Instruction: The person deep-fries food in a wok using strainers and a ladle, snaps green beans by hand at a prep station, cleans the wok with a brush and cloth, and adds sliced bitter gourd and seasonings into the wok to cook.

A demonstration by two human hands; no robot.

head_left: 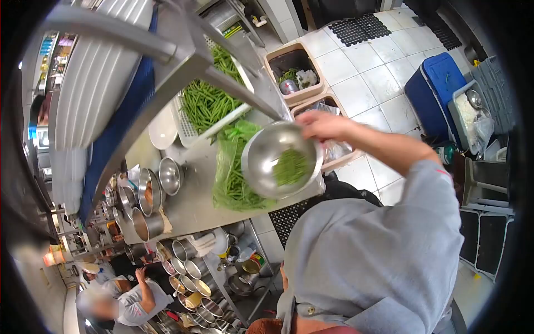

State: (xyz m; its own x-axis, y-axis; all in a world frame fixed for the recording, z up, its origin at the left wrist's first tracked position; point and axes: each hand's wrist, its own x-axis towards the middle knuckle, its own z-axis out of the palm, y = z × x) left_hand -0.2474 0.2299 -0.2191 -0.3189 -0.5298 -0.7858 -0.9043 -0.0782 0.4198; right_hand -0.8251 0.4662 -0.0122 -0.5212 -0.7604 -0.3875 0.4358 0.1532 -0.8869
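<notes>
My right hand [322,126] is closed on the far rim of a round metal bowl [258,153], which is tilted over the edge of the steel counter [194,170]. Cut green beans [291,167] lie inside the bowl. Beside and partly under it, a green plastic bag [225,172] holds long green beans. A white perforated crate [189,131] full of whole green beans [208,103] stands farther back. My left hand is hidden; only a little skin shows at the near side of my body.
Two bins [295,96] stand on the floor beyond the counter. Metal bowls [170,176] sit at the counter's left. A metal shelf frame [183,67] crosses above. A blue cooler [431,92] is at right. A co-worker [139,303] stands at lower left.
</notes>
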